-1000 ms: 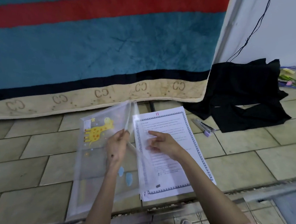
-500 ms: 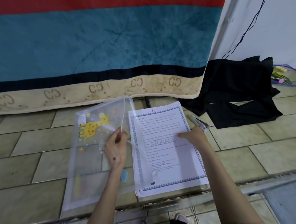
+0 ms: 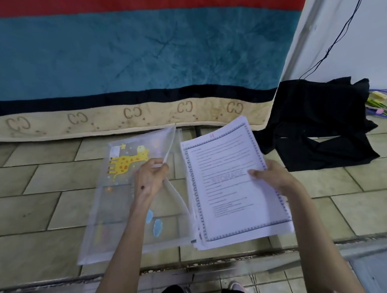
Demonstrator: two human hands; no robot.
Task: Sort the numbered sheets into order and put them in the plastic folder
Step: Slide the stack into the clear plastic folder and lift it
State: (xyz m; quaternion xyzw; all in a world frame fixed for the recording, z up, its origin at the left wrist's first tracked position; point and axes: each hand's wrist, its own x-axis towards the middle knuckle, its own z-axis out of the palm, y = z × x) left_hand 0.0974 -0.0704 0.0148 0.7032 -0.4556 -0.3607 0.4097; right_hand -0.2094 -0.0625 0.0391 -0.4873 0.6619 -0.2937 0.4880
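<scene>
1. On the tiled floor (image 3: 43, 202), your left hand (image 3: 148, 181) pinches the plastic folder (image 3: 114, 209) flap, keeping its mouth open.
2. Your right hand (image 3: 273, 177) grips the numbered sheets (image 3: 232, 189) just beside it, lifted, likely for sliding in.

bare forearms, dark clothing below (pink shoe tip beside it)
</scene>
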